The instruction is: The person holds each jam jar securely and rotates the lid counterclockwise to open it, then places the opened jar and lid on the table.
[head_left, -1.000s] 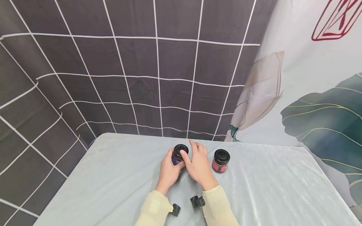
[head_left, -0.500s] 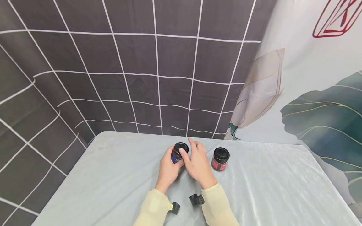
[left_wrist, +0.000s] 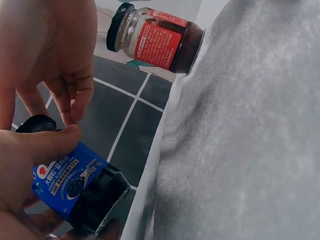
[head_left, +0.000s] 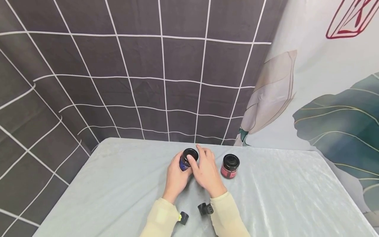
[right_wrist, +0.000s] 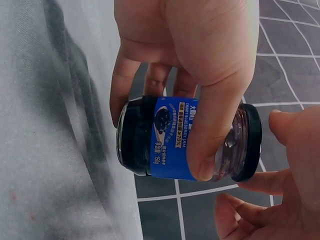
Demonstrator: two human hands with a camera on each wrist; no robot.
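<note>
My left hand (head_left: 176, 176) grips a blue-labelled jar of blueberry jam (right_wrist: 172, 135) around its side, with the thumb lying across the label. The jar has a black lid (head_left: 190, 155). In the right wrist view the jar's base is close to the cloth; whether it touches is unclear. My right hand (head_left: 208, 171) is beside the lid, its thumb over the lid's top and its fingers loosely spread, not closed around it. A second jar (head_left: 230, 166), red-labelled with a black lid, stands upright to the right of my right hand; no hand touches it.
A pale grey cloth (head_left: 281, 184) covers the table. Behind its far edge hangs a dark curtain (head_left: 142, 65) with a white grid. A white printed curtain (head_left: 319, 75) hangs at the right. Small black wrist devices (head_left: 204, 209) sit at both sleeves.
Both hands keep nearly the same pose around the blueberry jam jar. The head view has shifted slightly. The red-labelled jar stays standing.
</note>
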